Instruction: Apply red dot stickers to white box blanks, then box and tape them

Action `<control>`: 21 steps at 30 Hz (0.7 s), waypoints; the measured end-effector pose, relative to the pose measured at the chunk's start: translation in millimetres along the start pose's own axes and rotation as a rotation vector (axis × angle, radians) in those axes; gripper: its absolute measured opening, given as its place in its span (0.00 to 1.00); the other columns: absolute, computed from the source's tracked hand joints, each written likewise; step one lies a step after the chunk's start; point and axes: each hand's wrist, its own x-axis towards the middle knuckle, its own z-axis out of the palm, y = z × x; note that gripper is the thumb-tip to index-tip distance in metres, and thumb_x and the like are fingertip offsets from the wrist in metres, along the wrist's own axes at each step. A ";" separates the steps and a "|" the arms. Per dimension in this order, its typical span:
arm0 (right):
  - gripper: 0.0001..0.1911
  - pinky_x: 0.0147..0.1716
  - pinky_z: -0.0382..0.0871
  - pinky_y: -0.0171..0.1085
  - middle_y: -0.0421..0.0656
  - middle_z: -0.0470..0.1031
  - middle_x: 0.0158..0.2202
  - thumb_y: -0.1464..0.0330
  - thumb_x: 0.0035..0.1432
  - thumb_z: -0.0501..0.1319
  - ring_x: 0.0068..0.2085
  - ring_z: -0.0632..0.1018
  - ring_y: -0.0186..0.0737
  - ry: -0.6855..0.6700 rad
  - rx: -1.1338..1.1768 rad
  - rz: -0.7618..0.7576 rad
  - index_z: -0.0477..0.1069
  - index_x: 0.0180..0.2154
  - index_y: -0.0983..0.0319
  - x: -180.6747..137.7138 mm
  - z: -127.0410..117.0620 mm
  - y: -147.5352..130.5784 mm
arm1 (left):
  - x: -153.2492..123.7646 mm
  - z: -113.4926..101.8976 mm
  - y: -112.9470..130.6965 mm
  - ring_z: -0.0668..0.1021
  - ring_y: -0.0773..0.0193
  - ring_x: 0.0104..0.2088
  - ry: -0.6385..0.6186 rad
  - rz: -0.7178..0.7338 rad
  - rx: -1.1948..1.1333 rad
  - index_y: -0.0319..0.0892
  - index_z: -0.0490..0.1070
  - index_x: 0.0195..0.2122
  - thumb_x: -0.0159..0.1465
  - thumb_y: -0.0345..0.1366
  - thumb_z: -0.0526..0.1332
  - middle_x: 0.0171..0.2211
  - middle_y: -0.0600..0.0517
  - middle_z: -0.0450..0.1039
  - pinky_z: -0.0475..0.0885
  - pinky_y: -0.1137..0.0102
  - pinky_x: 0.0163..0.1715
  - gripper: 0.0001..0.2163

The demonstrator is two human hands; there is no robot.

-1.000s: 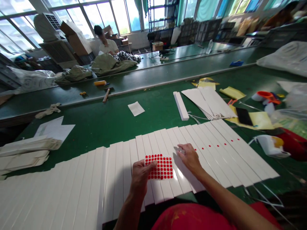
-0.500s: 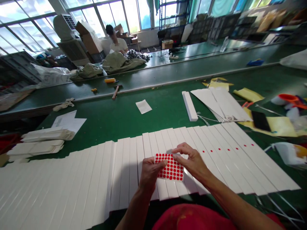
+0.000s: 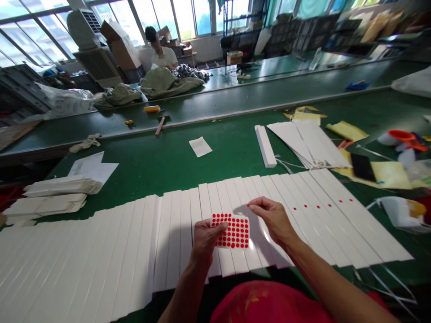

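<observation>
My left hand [image 3: 206, 237] grips a sheet of round red stickers [image 3: 237, 232] by its left side, thumb on top. Pinched at the fingertips of my right hand [image 3: 269, 216] is a single red dot sticker [image 3: 248, 205], held just beyond the sheet's upper right corner. Below both hands lies a long row of overlapping white box-like strips [image 3: 175, 237]. Several strips on the right each bear a red dot [image 3: 318, 207]; those on the left are plain white. My right hand hides part of the strips beneath it.
Behind the row are a small white paper [image 3: 200, 146], a narrow white box [image 3: 265, 146] and fanned white sheets [image 3: 311, 143]. A black phone [image 3: 362, 167] lies at right on yellow paper. Flat white stacks [image 3: 62, 186] stand at left. A person [image 3: 164, 56] sits across the tables.
My right hand has lifted a red sticker off the sheet and moved slightly right, away from it. The left hand still holds the sheet, a little further left in view.
</observation>
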 end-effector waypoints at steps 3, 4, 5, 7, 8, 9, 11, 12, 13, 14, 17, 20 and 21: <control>0.10 0.32 0.67 0.37 0.44 0.77 0.29 0.62 0.48 0.61 0.31 0.75 0.40 0.086 -0.263 0.005 0.75 0.28 0.62 16.7 -9.1 30.8 | 2.3 -11.9 -2.4 0.74 0.64 0.18 0.054 0.007 -0.008 0.34 0.75 0.21 0.42 0.42 0.74 0.18 0.48 0.75 0.70 0.69 0.21 0.15; 0.10 0.32 0.67 0.37 0.44 0.77 0.29 0.63 0.48 0.60 0.31 0.75 0.40 0.086 -0.350 -0.001 0.75 0.27 0.62 21.0 -10.9 40.2 | 2.8 -15.6 -3.0 0.75 0.64 0.18 0.066 0.007 -0.011 0.34 0.75 0.21 0.42 0.42 0.74 0.19 0.48 0.75 0.71 0.68 0.22 0.15; 0.09 0.32 0.66 0.37 0.43 0.76 0.29 0.64 0.48 0.59 0.31 0.75 0.40 0.082 -0.417 -0.002 0.75 0.26 0.62 24.4 -12.0 48.4 | 3.2 -19.0 -3.6 0.75 0.63 0.19 0.077 0.006 -0.011 0.34 0.76 0.23 0.42 0.42 0.74 0.19 0.48 0.76 0.72 0.68 0.23 0.15; 0.08 0.34 0.65 0.38 0.42 0.76 0.29 0.66 0.47 0.59 0.32 0.75 0.41 0.074 -0.503 0.008 0.76 0.24 0.61 28.3 -12.5 60.1 | 3.8 -24.3 -4.3 0.77 0.62 0.20 0.096 0.001 -0.009 0.34 0.77 0.25 0.42 0.42 0.74 0.20 0.46 0.77 0.73 0.67 0.24 0.16; 0.08 0.35 0.63 0.39 0.42 0.76 0.29 0.67 0.46 0.58 0.32 0.75 0.41 0.071 -0.549 0.012 0.76 0.23 0.60 29.2 -12.2 63.7 | 4.0 -26.2 -4.6 0.77 0.61 0.20 0.104 -0.003 -0.008 0.34 0.77 0.25 0.42 0.42 0.74 0.21 0.46 0.77 0.73 0.66 0.24 0.16; 0.08 0.36 0.62 0.39 0.41 0.76 0.29 0.67 0.46 0.58 0.33 0.75 0.41 0.067 -0.595 0.013 0.76 0.23 0.60 29.6 -11.7 66.0 | 4.1 -27.6 -4.8 0.77 0.61 0.21 0.111 -0.004 -0.008 0.34 0.77 0.25 0.42 0.42 0.74 0.22 0.46 0.78 0.74 0.66 0.24 0.16; 0.09 0.38 0.59 0.40 0.41 0.76 0.30 0.69 0.47 0.58 0.35 0.74 0.42 0.061 -0.675 0.009 0.76 0.23 0.59 30.0 -10.5 68.2 | 4.4 -29.2 -5.0 0.78 0.60 0.21 0.116 -0.003 -0.012 0.34 0.77 0.25 0.41 0.42 0.74 0.23 0.45 0.78 0.74 0.65 0.24 0.16; 0.09 0.39 0.57 0.41 0.41 0.76 0.30 0.69 0.47 0.58 0.36 0.74 0.41 0.054 -0.709 0.003 0.76 0.23 0.59 30.1 -9.9 68.7 | 4.5 -29.4 -5.1 0.78 0.60 0.22 0.115 -0.002 -0.015 0.34 0.77 0.24 0.42 0.42 0.74 0.23 0.45 0.78 0.75 0.65 0.24 0.16; 0.09 0.39 0.56 0.41 0.40 0.76 0.31 0.69 0.48 0.58 0.36 0.74 0.41 0.048 -0.739 -0.006 0.76 0.23 0.59 30.3 -9.2 69.2 | 4.7 -29.3 -5.2 0.78 0.60 0.22 0.115 -0.002 -0.018 0.34 0.77 0.24 0.42 0.42 0.74 0.23 0.45 0.78 0.75 0.65 0.24 0.16; 0.09 0.38 0.55 0.41 0.40 0.76 0.31 0.70 0.48 0.58 0.37 0.74 0.41 0.045 -0.767 -0.016 0.76 0.23 0.59 30.6 -8.6 69.8 | 4.9 -28.9 -5.4 0.78 0.60 0.22 0.113 -0.004 -0.020 0.34 0.77 0.25 0.42 0.42 0.74 0.23 0.45 0.78 0.75 0.65 0.24 0.16; 0.08 0.37 0.52 0.40 0.41 0.76 0.32 0.71 0.50 0.58 0.39 0.72 0.42 0.046 -0.839 -0.061 0.76 0.24 0.59 31.1 -6.7 73.0 | 5.4 -26.9 -6.3 0.78 0.61 0.21 0.097 -0.004 -0.020 0.34 0.77 0.25 0.42 0.42 0.74 0.22 0.46 0.78 0.75 0.65 0.24 0.16; 0.08 0.37 0.50 0.40 0.43 0.74 0.33 0.72 0.51 0.59 0.40 0.71 0.43 0.066 -0.895 -0.114 0.77 0.27 0.60 29.0 -5.3 77.5 | 6.1 -25.1 -7.8 0.78 0.61 0.21 0.081 0.008 -0.017 0.34 0.77 0.25 0.44 0.42 0.74 0.23 0.46 0.78 0.74 0.66 0.24 0.15; 0.08 0.37 0.50 0.41 0.44 0.74 0.34 0.72 0.52 0.59 0.41 0.71 0.44 0.073 -0.906 -0.128 0.78 0.28 0.59 27.6 -4.9 79.0 | 6.4 -24.8 -8.4 0.78 0.61 0.21 0.079 0.010 -0.016 0.34 0.77 0.26 0.44 0.42 0.73 0.23 0.46 0.78 0.74 0.66 0.24 0.15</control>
